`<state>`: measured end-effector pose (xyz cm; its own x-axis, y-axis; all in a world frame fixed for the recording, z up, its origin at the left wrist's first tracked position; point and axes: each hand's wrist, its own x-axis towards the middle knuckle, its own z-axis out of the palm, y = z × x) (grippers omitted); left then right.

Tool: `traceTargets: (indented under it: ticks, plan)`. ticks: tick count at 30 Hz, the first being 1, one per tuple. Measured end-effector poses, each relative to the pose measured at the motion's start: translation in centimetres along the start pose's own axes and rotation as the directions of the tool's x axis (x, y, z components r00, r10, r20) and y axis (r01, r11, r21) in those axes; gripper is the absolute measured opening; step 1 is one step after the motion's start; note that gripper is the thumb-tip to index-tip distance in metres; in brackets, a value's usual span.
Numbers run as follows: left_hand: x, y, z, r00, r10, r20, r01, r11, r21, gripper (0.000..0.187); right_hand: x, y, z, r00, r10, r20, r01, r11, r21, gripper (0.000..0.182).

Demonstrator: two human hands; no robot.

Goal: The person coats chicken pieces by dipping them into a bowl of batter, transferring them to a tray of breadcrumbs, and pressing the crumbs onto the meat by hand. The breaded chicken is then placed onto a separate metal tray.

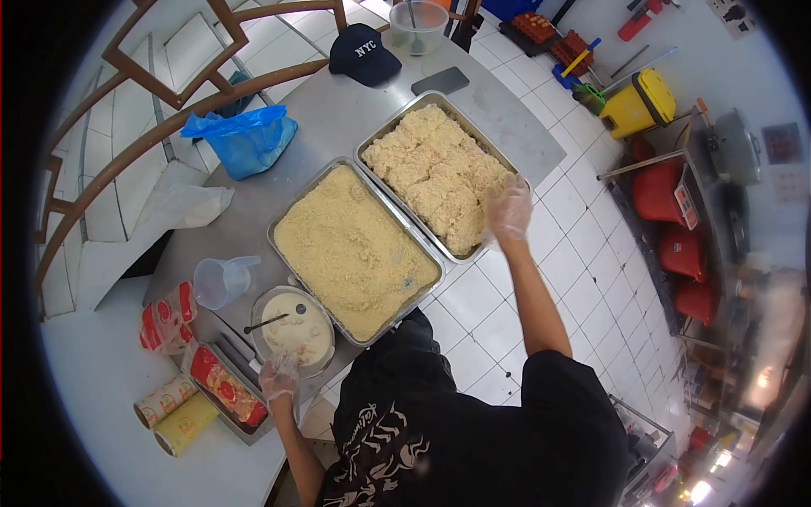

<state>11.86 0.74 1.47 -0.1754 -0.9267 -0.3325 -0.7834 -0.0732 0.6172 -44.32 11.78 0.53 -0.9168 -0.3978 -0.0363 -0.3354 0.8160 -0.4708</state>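
Note:
My right hand (508, 209), in a clear plastic glove, rests at the right edge of a metal tray (369, 166) packed with breaded pieces (435, 165). Its fingers are spread against the nearest pieces. Beside that tray lies a second metal tray (272, 238) of pale yellow breading crumbs (346, 245). My left hand (279, 380), gloved too, is at the lower rim of a bowl (328, 359) of white batter (296, 325) with lumps in it; its fingertips are blurred against the rim. A dark-handled utensil (266, 324) leans in the bowl.
Left of the bowl are a clear plastic jug (224, 281), a red-and-clear packet (169, 317) and a metal container (241, 420) with red packaging. A blue bag (245, 139), a cap (363, 55), a phone (440, 80) and a clear tub (419, 29) stand toward the table's far side.

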Motion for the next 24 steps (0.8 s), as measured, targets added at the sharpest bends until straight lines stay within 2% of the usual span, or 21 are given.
traceTargets:
  ticks: [2, 3, 4, 6, 7, 8, 9, 10, 11, 12, 13, 14, 16, 17, 19, 20, 22, 23, 24]
  plan:
    - [0.0, -1.0, 0.2, 0.999, 0.054, 0.001, -0.054, 0.998, 0.032, 0.024, -0.7, 1.4, 5.0, 0.947, -0.223, -0.232, 0.149, 0.943, -0.297, 0.065]
    - [0.0, -0.6, 0.4, 0.997, 0.079, 0.004, -0.079, 0.997, 0.003, 0.025, -0.2, 4.0, 8.4, 0.946, -0.217, -0.242, 0.224, 0.975, 0.0, 0.073]
    - [-0.1, -0.5, 0.2, 0.995, 0.104, 0.004, -0.104, 0.994, -0.025, 0.026, 0.0, 4.2, 8.4, 0.945, -0.219, -0.244, 0.227, 0.974, 0.003, 0.073]
    - [1.9, -8.3, 2.6, 0.992, 0.116, -0.057, -0.122, 0.984, -0.128, 0.022, -0.5, 4.2, 9.2, 0.979, -0.205, -0.021, 0.19, 0.937, -0.292, 0.077]
    - [0.5, -4.6, 0.5, 0.984, 0.178, -0.017, -0.172, 0.971, 0.164, 0.022, 0.6, 7.8, 12.0, 0.937, -0.348, 0.025, 0.328, 0.854, -0.405, 0.075]
    - [0.4, -4.9, 0.6, 0.915, 0.394, -0.084, -0.353, 0.886, 0.301, 0.029, 1.1, 9.8, 12.5, 0.81, -0.58, -0.087, 0.548, 0.801, -0.24, 0.06]
    - [0.7, -5.4, 0.8, 0.858, 0.501, -0.114, -0.407, 0.797, 0.446, 0.031, 1.3, 11.5, 13.5, 0.638, -0.729, -0.249, 0.736, 0.672, -0.083, 0.05]
    - [0.8, -3.6, -0.1, 0.956, 0.292, -0.018, -0.259, 0.873, 0.413, 0.035, 1.5, 10.9, 11.8, 0.702, -0.706, -0.094, 0.623, 0.673, -0.398, 0.047]
    - [1.5, -1.6, -0.5, 0.995, 0.079, 0.068, -0.099, 0.923, 0.372, 0.039, -0.7, 5.2, 7.2, 0.88, -0.421, 0.222, 0.46, 0.634, -0.622, 0.052]
    - [1.8, -0.8, -0.5, 0.992, 0.114, 0.049, -0.123, 0.876, 0.466, 0.043, -2.8, 0.7, 4.5, 0.939, -0.327, 0.106, 0.342, 0.864, -0.37, 0.058]
    - [1.9, -0.6, -0.4, 0.987, 0.152, 0.048, -0.153, 0.821, 0.55, 0.047, -4.8, -2.2, 2.8, 0.983, -0.178, 0.038, 0.18, 0.981, -0.075, 0.065]
    - [2.2, -0.8, -0.2, 0.99, 0.139, 0.027, -0.13, 0.822, 0.554, 0.047, -6.5, -3.6, 2.1, 0.979, -0.196, 0.049, 0.199, 0.978, -0.062, 0.065]
    - [3.3, -0.9, 0.5, 0.972, 0.203, 0.117, -0.233, 0.781, 0.58, 0.047, -9.0, -5.4, 0.5, 0.972, -0.192, 0.135, 0.176, 0.977, 0.117, 0.077]
    - [3.3, -0.5, 0.6, 0.973, 0.201, 0.111, -0.228, 0.785, 0.576, 0.047, -10.7, -6.2, 0.6, 0.968, -0.172, 0.184, 0.14, 0.974, 0.178, 0.073]
    - [3.0, 0.7, 0.2, 0.941, 0.179, 0.289, -0.325, 0.72, 0.613, 0.041, -14.2, -8.5, -0.2, 0.956, -0.185, 0.23, 0.138, 0.969, 0.206, 0.071]
    - [3.2, 0.6, 0.5, 0.941, 0.181, 0.287, -0.326, 0.721, 0.611, 0.041, -15.3, -9.2, -0.4, 0.943, -0.194, 0.271, 0.129, 0.962, 0.241, 0.069]
    - [3.9, -0.4, 1.3, 0.888, 0.244, 0.39, -0.453, 0.611, 0.649, 0.034, -16.9, -8.3, 1.4, 0.942, -0.193, 0.276, 0.125, 0.962, 0.245, 0.066]
    - [4.7, -1.4, 1.9, 0.888, 0.244, 0.39, -0.453, 0.615, 0.646, 0.034, -17.7, -8.2, 1.8, 0.926, -0.246, 0.287, 0.174, 0.951, 0.254, 0.066]
    - [5.4, -2.3, 2.6, 0.841, 0.326, 0.432, -0.54, 0.571, 0.619, 0.031, -18.6, -8.1, 2.0, 0.907, -0.299, 0.298, 0.224, 0.939, 0.261, 0.065]
